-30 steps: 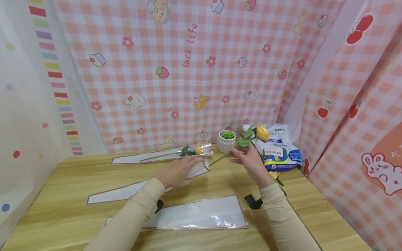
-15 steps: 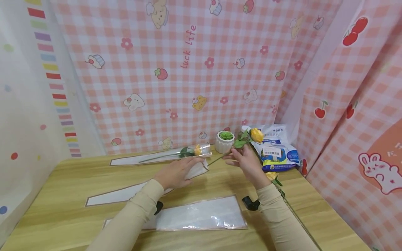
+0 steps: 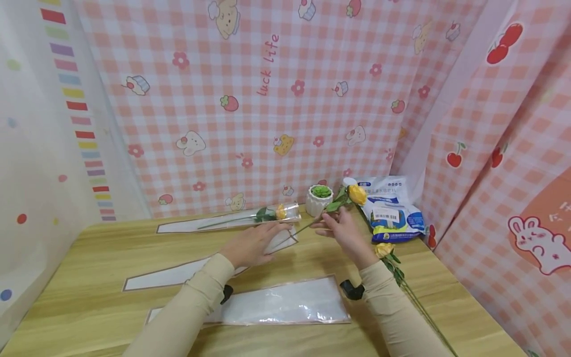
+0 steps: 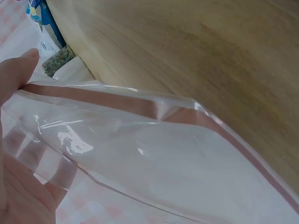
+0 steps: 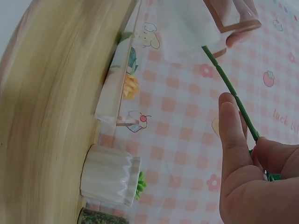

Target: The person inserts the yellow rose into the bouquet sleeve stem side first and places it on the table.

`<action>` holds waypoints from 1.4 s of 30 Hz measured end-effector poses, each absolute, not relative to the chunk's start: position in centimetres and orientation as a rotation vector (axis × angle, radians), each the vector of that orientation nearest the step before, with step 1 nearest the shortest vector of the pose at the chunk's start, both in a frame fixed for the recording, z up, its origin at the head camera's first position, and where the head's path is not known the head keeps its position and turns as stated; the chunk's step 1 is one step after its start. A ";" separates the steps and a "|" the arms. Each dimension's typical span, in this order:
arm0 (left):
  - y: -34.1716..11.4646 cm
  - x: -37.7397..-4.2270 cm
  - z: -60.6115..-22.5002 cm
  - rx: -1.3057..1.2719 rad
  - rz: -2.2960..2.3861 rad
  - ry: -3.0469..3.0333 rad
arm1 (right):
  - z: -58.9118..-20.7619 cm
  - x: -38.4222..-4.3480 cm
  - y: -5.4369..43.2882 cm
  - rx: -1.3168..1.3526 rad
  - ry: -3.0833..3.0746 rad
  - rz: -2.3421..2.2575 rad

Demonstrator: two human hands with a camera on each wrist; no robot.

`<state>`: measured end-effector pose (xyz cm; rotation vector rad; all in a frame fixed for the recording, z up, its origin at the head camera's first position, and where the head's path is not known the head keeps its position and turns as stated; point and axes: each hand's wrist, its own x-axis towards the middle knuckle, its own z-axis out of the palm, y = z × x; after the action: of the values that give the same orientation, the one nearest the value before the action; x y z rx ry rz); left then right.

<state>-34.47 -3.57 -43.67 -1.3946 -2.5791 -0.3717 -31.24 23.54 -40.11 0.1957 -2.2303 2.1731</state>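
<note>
In the head view my left hand (image 3: 252, 245) grips the mouth end of a white, clear-fronted flower sleeve (image 3: 167, 274) with a brown border. The left wrist view shows that sleeve's mouth (image 4: 140, 126) held apart, thumb at its rim and other fingers at its far side. My right hand (image 3: 345, 233) pinches a yellow rose (image 3: 357, 195) by its green stem (image 5: 226, 79), just below the leaves. The bloom points to the right, and the stem's lower end reaches the sleeve's mouth. How far inside it lies is hard to tell.
A sleeved yellow rose (image 3: 280, 212) lies at the back. Another flat sleeve (image 3: 285, 302) is in front. At right lie loose roses (image 3: 384, 249) with long stems. A potted succulent (image 3: 319, 201), a white-lidded jar (image 3: 349, 182) and a plastic bag (image 3: 394, 213) stand behind.
My right hand has moved left with the rose, and the stem's lower end has gone from the sleeve's edge to further over or into its mouth. The left hand has stayed in place.
</note>
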 end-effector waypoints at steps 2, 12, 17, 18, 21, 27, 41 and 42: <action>-3.6 -34.5 -43.7 -1.401 -0.377 -2.569 | -40.2 -31.2 23.4 0.196 -2.240 2.173; -3.4 -34.5 -43.5 -1.401 -0.374 -2.568 | -40.7 -31.3 22.6 0.188 -2.259 2.176; -3.4 -34.5 -43.5 -1.389 -0.374 -2.584 | -41.0 -31.3 22.4 0.206 -2.295 2.120; -3.4 -34.5 -43.5 -1.389 -0.376 -2.585 | -41.1 -31.2 22.4 0.204 -2.299 2.113; -3.4 -34.5 -43.5 -1.387 -0.382 -2.583 | -41.3 -31.2 22.3 0.190 -2.308 2.097; -3.3 -34.3 -43.3 -1.385 -0.393 -2.582 | -41.5 -31.4 22.0 0.168 -2.320 2.108; -3.4 -34.6 -43.1 -1.357 -0.443 -2.547 | -42.1 -31.6 21.9 0.137 -2.374 2.171; -3.4 -34.6 -43.0 -1.347 -0.444 -2.549 | -42.1 -31.7 22.0 0.137 -2.363 2.189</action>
<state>-34.55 -3.42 -43.04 -1.3474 -2.5493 -0.4439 -31.66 21.96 -42.15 0.1370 -2.3635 2.1886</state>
